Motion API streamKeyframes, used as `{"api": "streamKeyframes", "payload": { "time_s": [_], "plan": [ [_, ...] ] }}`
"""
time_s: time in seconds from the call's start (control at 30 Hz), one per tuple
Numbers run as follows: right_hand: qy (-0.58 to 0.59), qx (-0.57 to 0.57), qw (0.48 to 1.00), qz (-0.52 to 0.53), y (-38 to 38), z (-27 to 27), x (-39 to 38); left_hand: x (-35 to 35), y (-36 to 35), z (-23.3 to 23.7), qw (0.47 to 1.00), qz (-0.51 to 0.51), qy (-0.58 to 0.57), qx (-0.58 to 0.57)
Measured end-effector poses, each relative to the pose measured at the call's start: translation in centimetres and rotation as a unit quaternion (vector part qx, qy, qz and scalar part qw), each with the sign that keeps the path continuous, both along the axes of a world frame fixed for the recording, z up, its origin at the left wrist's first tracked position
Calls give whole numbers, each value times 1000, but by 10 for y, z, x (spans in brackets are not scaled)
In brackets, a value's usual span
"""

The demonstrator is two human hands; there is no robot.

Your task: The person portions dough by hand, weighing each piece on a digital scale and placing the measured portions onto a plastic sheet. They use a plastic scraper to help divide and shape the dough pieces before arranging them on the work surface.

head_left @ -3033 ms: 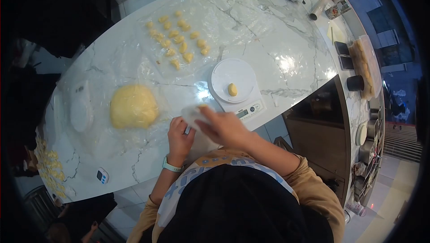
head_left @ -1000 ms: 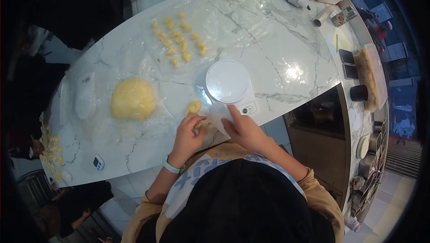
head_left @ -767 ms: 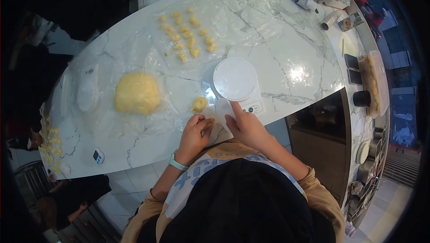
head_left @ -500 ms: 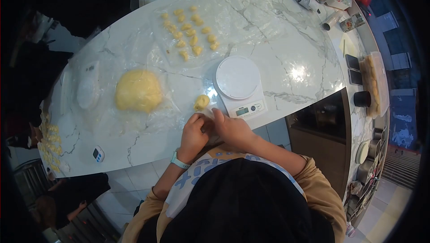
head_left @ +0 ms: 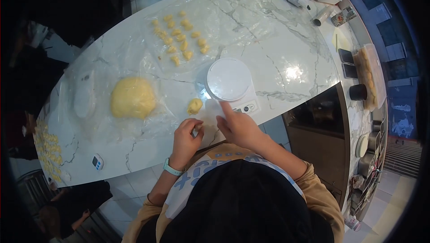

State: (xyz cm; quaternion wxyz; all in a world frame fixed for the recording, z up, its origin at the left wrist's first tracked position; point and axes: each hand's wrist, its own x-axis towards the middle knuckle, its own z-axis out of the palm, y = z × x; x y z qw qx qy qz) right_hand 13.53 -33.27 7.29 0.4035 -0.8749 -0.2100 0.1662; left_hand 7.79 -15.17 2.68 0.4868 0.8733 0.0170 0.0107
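Working a translucent scraper-like piece [head_left: 213,108] beside the white scale [head_left: 229,80].
From the head view, gripping that piece with the right hand [head_left: 243,130] near the scale's front, while curling the left hand [head_left: 186,141] partway closed just beside it, not showing clearly whether anything is being pinched. Facing a small dough lump [head_left: 195,106] lying on the marble table [head_left: 277,32], near the left fingertips, between the scale and the large dough mound [head_left: 133,97]. Seemingly handling small portions; probably calling for a light, steady grip, avoiding bumping the scale.

The right hand [head_left: 242,130] covers part of the scale [head_left: 229,79], hiding its reading.
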Motion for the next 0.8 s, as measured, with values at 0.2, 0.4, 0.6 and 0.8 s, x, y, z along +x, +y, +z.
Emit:
{"api": "streamKeyframes", "payload": {
  "time_s": [0.2,0.4,0.6,0.8],
  "plan": [
    [-10,-68,993,98,26,-12,1,-20,9,-11,998,40,-9,37],
    [-84,-84,982,145,45,-49,-24,-20,14,-5,999,30,-7,44],
    [6,-63,998,22,19,-23,-13,9,30,-11,960,189,-18,-207],
    [-42,128,964,-228,-30,5,13,69,-18,20,967,-49,-30,-246]
  ]
}}
